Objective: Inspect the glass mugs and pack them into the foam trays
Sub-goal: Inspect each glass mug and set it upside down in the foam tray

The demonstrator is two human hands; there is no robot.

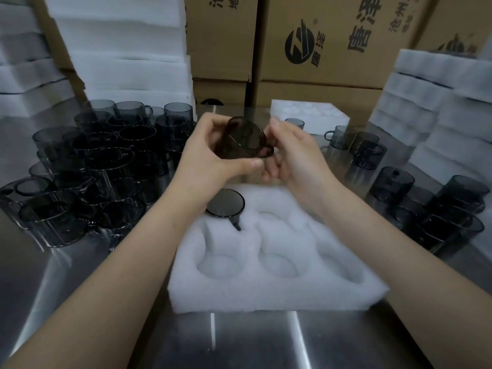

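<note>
The held mug is blurred, its handle partly covered by fingers of the right hand. The left arm hides the far-left corner of the tray and part of the packed mug. Box print is cut off at the top edge; foam stacks run off both sides.

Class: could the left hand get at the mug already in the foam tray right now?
Probably not yet: the left hand grips a second mug together with the right hand. Nothing blocks the packed mug just below.

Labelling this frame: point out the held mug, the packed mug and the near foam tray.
held mug point(243, 141): head view, glass wall.
packed mug point(225, 202): head view, round top.
near foam tray point(266, 298): head view, front rim.
</note>
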